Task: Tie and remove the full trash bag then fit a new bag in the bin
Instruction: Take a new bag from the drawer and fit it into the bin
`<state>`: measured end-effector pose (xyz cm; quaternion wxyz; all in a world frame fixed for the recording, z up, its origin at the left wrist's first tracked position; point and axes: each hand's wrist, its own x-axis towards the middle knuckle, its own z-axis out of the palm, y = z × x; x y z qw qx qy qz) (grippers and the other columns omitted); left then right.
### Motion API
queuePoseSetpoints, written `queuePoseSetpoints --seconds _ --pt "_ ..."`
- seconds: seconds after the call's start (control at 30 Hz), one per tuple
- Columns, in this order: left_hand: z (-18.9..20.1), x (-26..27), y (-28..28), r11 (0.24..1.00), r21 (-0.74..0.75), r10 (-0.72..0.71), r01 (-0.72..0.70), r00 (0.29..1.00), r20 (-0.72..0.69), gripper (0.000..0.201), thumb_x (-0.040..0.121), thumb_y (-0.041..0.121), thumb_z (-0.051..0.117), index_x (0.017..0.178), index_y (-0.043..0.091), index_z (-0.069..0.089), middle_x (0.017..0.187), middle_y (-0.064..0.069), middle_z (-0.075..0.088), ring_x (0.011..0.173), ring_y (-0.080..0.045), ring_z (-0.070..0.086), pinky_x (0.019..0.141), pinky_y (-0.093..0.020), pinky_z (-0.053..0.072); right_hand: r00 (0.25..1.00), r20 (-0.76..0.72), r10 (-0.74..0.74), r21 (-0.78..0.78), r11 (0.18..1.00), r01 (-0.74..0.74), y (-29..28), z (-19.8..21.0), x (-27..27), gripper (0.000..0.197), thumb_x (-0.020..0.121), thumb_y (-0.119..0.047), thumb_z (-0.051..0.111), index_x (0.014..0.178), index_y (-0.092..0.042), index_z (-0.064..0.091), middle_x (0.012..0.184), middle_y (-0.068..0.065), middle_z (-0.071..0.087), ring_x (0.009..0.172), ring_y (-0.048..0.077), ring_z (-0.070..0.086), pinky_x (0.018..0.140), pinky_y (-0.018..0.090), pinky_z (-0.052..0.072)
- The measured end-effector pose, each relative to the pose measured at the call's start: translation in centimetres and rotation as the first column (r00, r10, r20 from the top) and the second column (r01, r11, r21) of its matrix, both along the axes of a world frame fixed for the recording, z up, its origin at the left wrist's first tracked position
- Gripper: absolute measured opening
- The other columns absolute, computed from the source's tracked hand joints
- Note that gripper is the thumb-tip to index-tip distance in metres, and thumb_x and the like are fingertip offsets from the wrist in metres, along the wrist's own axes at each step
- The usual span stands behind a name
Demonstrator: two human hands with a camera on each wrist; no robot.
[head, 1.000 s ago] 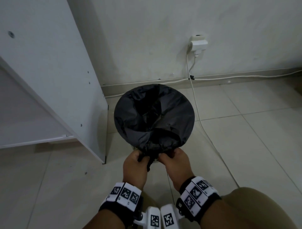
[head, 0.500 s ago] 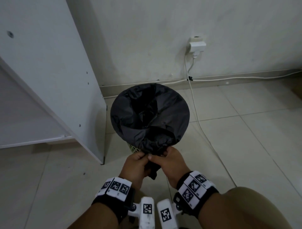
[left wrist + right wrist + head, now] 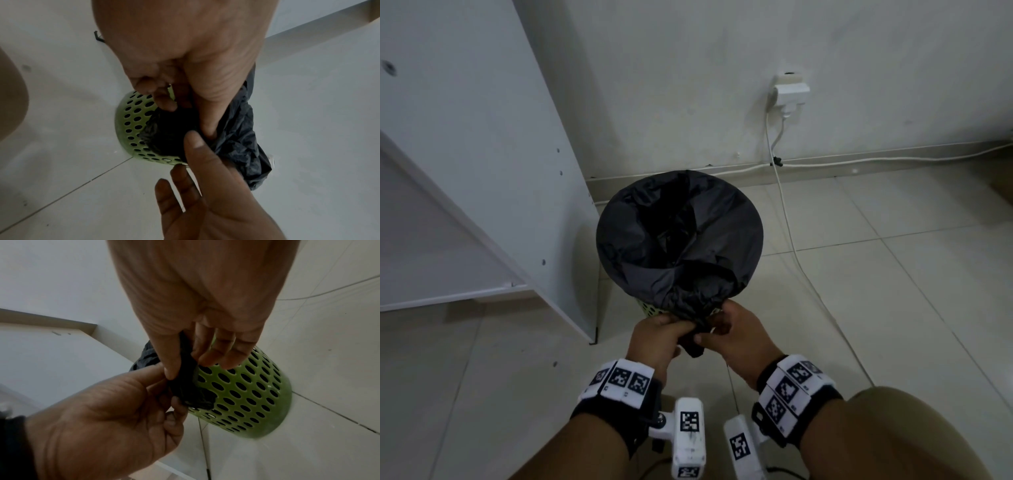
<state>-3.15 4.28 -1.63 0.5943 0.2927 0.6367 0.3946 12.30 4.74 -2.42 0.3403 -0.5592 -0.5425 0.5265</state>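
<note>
A black trash bag [image 3: 678, 240] is stretched over the rim of a green perforated bin [image 3: 649, 309] on the tiled floor. Its near edge is bunched into a twisted tail [image 3: 693, 346] that hangs between my hands. My left hand [image 3: 674, 325] grips the bunch from the left with curled fingers. My right hand [image 3: 705, 335] pinches the same tail between thumb and forefinger. In the left wrist view the bag [image 3: 240, 142] hangs beside the bin [image 3: 131, 123]. In the right wrist view the tail [image 3: 189, 386] lies against the bin's wall [image 3: 246, 395].
A white cabinet panel [image 3: 482, 171] stands close on the bin's left. A wall socket with a plug [image 3: 789, 92] is behind, and its white cable [image 3: 791, 240] runs across the floor to the bin's right. My knee [image 3: 893, 438] is at the lower right.
My hands have drawn together at the near rim, gathering the bag's edge into a tighter bunch. The right thumb now lies over the tail.
</note>
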Motion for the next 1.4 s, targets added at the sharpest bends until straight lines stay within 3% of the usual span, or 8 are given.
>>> queuePoseSetpoints --seconds 0.13,0.3,0.47,0.57,0.67,0.97,1.3,1.4 --pt "0.1 -0.4 0.5 0.997 0.035 -0.06 0.063 0.996 -0.069 0.012 0.08 0.001 0.073 0.069 -0.004 0.075 0.067 -0.021 0.073 0.061 -0.019 0.067 0.066 -0.025 0.049 0.989 0.147 -0.027 0.06 0.998 0.018 -0.1 -0.7 -0.4 0.028 0.075 -0.014 0.073 0.101 -0.017 0.065 0.083 0.004 0.072 0.078 0.019 0.067 0.069 0.034 0.053" --pt "0.4 -0.6 0.8 1.0 0.027 -0.011 0.011 1.0 0.002 0.009 0.088 0.003 0.07 0.094 0.008 0.075 0.074 -0.001 0.073 0.051 -0.001 0.065 0.048 -0.012 0.046 0.938 0.292 -0.189 0.15 0.977 0.15 0.9 -1.3 -0.5 0.008 0.084 -0.007 0.057 0.088 -0.013 0.057 0.081 0.005 0.067 0.073 0.022 0.064 0.066 0.033 0.052" --pt "0.3 -1.5 1.4 0.998 -0.053 -0.039 0.036 0.997 -0.062 0.018 0.075 0.018 0.074 0.085 0.003 0.071 0.082 -0.015 0.066 0.064 -0.017 0.048 0.064 -0.03 0.035 0.911 0.352 -0.215 0.148 0.974 0.173 2.0 -2.1 -0.1 0.011 0.081 -0.01 0.054 0.072 -0.015 0.06 0.068 0.001 0.064 0.063 0.022 0.063 0.053 0.021 0.044" --pt "0.6 -2.1 2.2 0.993 -0.055 -0.114 0.108 0.984 -0.135 0.021 0.07 0.022 0.074 0.078 0.007 0.062 0.075 -0.017 0.052 0.055 -0.016 0.038 0.067 -0.037 0.029 0.923 0.311 -0.227 0.086 0.974 0.21 2.1 -2.2 -0.6 0.018 0.076 -0.018 0.051 0.068 -0.011 0.066 0.066 0.006 0.068 0.062 0.025 0.066 0.058 0.039 0.057" --pt "0.3 -2.8 2.7 0.991 -0.055 -0.13 0.122 0.979 -0.158 0.009 0.08 0.014 0.075 0.079 0.013 0.066 0.079 -0.007 0.064 0.07 -0.019 0.052 0.072 -0.032 0.04 0.932 0.265 -0.248 0.065 0.969 0.239 2.4 -2.6 -0.7 0.024 0.073 -0.025 0.049 0.064 -0.009 0.064 0.063 0.01 0.067 0.061 0.03 0.065 0.059 0.049 0.057" --pt "-1.5 -2.6 3.1 0.993 -0.073 0.092 -0.097 0.993 -0.075 0.017 0.092 0.006 0.064 0.079 0.016 0.069 0.106 -0.011 0.07 0.103 -0.027 0.062 0.084 -0.037 0.047 0.913 0.184 -0.363 0.063 0.932 0.358 2.0 -0.6 -0.7 0.014 0.08 -0.01 0.057 0.073 -0.022 0.055 0.07 0.013 0.068 0.064 0.037 0.067 0.058 0.051 0.058" --pt "-2.5 -2.4 1.2 0.966 -0.011 0.253 -0.259 0.932 0.259 0.021 0.092 -0.009 0.052 0.095 -0.003 0.072 0.092 -0.015 0.076 0.085 -0.027 0.071 0.075 -0.034 0.056 0.895 0.416 -0.164 0.253 0.966 0.06 0.7 -0.8 -1.0 0.018 0.091 0.0 0.054 0.096 -0.008 0.07 0.097 0.004 0.059 0.08 0.018 0.06 0.067 0.004 0.037" --pt "-2.4 -2.6 0.9 0.966 0.0 0.245 -0.257 0.921 0.304 0.019 0.093 -0.005 0.054 0.108 -0.01 0.066 0.101 -0.02 0.073 0.092 -0.03 0.068 0.08 -0.035 0.053 0.903 0.391 -0.176 0.307 0.95 0.052 0.6 -0.5 -1.2 0.019 0.087 0.005 0.055 0.091 -0.008 0.068 0.092 0.001 0.06 0.077 0.011 0.053 0.065 0.003 0.037"
